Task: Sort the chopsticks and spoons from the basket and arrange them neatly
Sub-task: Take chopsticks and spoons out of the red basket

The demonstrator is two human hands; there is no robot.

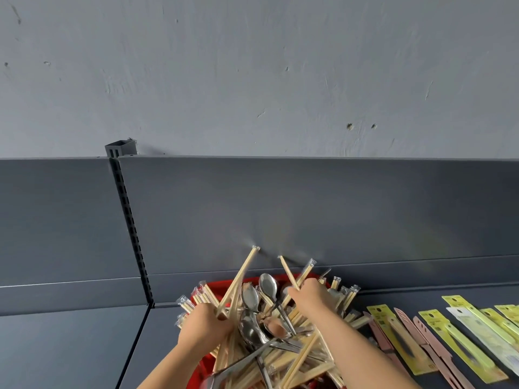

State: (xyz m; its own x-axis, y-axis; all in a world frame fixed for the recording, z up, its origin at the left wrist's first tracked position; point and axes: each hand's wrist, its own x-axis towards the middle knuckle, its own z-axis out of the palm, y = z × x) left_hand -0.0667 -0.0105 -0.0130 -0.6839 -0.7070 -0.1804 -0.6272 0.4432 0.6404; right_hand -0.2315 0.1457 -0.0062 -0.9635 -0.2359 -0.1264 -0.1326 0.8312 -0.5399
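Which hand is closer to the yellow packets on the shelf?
Right. The right hand, gripping chopsticks over the red basket, sits just left of the yellow packets; the left hand grips chopsticks at the basket's far left side.

Two bare forearms, left hand [206, 322] with a dark reddish thumbnail, right hand [309, 297], wrists uncovered

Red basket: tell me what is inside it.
Wrapped chopsticks and metal spoons, heaped past the rim of the basket. The left hand and right hand each grip chopsticks. The basket's floor and anything under the heap are covered.
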